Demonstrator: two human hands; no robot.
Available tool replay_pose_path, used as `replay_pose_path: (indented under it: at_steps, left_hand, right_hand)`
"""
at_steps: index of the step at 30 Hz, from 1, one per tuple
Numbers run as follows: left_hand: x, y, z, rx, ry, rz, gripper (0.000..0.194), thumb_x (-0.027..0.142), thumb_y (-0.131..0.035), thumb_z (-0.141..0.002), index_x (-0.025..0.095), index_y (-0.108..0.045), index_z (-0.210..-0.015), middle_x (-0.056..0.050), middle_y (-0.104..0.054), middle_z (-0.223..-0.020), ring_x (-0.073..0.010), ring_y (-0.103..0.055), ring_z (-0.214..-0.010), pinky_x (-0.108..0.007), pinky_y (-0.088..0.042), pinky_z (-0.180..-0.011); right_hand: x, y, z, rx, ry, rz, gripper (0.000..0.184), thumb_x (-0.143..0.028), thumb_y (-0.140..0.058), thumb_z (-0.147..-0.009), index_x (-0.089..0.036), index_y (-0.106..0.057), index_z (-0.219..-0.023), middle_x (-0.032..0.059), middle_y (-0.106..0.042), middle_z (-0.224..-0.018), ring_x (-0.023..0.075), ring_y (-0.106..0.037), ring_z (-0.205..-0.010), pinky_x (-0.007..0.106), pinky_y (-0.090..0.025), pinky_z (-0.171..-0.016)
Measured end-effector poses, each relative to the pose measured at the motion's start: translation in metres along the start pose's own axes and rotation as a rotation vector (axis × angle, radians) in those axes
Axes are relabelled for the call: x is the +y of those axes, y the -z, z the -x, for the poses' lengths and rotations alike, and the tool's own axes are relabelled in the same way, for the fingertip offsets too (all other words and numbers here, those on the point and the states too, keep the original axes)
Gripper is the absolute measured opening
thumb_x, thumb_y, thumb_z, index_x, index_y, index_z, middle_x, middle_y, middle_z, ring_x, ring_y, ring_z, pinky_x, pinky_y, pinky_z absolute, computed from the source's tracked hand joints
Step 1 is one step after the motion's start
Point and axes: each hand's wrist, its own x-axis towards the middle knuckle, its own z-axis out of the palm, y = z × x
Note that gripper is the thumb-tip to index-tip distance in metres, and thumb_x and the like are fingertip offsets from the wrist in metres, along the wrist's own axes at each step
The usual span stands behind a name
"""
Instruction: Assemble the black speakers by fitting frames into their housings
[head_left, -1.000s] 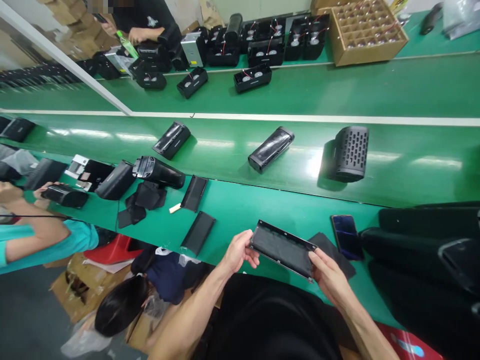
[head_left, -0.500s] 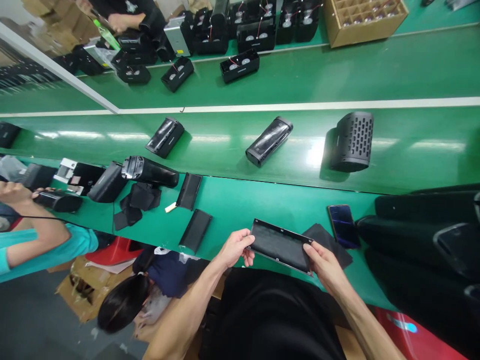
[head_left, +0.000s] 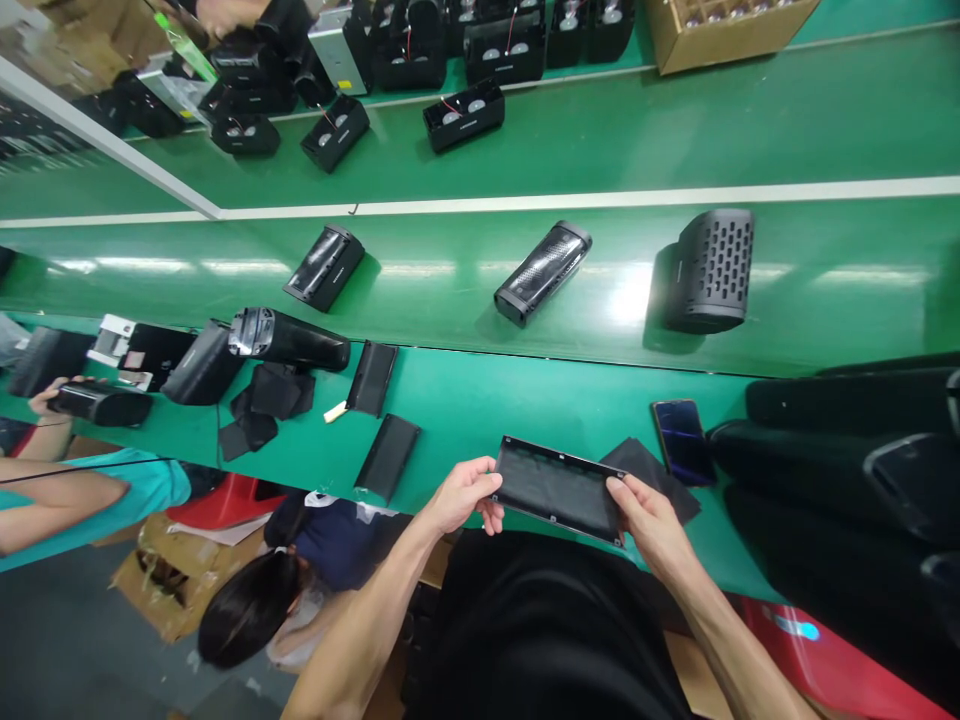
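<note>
Between my hands is a shallow black rectangular panel [head_left: 556, 490], its hollow side with a raised rim and small corner tabs facing up. My left hand [head_left: 466, 495] pinches its left end, thumb on the rim. At the right end, my right hand [head_left: 649, 515] grips the panel with the thumb on top. Dark flat sheets [head_left: 651, 472] lie on the green table just behind my right hand. To the left rest two similar black panels, one nearer [head_left: 388, 457] and one farther [head_left: 372, 378], with a small cream-coloured piece [head_left: 335, 411] beside the farther one.
A phone [head_left: 683, 442] lies at right, by large black padded shapes [head_left: 840, 460]. Black speakers stand on the green belt: one upright [head_left: 712, 270], one lying midway [head_left: 543, 272], one left [head_left: 325, 268]. Black pads [head_left: 270, 400] pile at left. Co-workers sit left, one holding a black speaker [head_left: 103, 402].
The view has shifted slightly. My hands keep holding the panel, which has barely moved. At the left, the co-worker's arm and hand have shifted lower around the speaker.
</note>
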Motion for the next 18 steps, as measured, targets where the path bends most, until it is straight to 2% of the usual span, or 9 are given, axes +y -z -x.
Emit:
replay_pose_path:
  at_steps: [6,13,18]
  left_hand:
    - [0.000,0.003,0.005,-0.019,0.007,0.001,0.050,0.061,-0.075,-0.082,0.019,-0.051,-0.095,-0.003,-0.070,-0.060,-0.0201,-0.070,-0.049,-0.025,-0.055,-0.045]
    - [-0.009,0.006,0.004,-0.029,-0.004,0.013,0.051,0.062,-0.075,-0.083,0.019,-0.050,-0.095,-0.004,-0.070,-0.060,-0.0210,-0.070,-0.048,-0.026,-0.055,-0.044]
    - [-0.010,0.004,0.005,-0.036,-0.011,0.028,0.049,0.059,-0.076,-0.084,0.018,-0.050,-0.096,-0.003,-0.071,-0.061,-0.0207,-0.071,-0.049,-0.024,-0.055,-0.044]
  right_hand:
    - [0.003,0.002,0.001,0.004,0.031,0.083,0.055,-0.073,-0.072,-0.083,-0.022,-0.054,-0.069,-0.0057,-0.048,-0.051,0.0114,-0.044,-0.045,0.024,-0.034,-0.043]
    - [-0.002,-0.002,0.001,0.015,-0.001,0.091,0.060,-0.080,-0.072,-0.075,-0.022,-0.054,-0.070,-0.0065,-0.046,-0.052,0.0113,-0.043,-0.043,0.024,-0.035,-0.041]
    - [0.001,0.000,-0.001,0.013,0.010,0.106,0.057,-0.076,-0.071,-0.080,-0.022,-0.054,-0.071,-0.0067,-0.046,-0.053,0.0111,-0.043,-0.044,0.024,-0.035,-0.041]
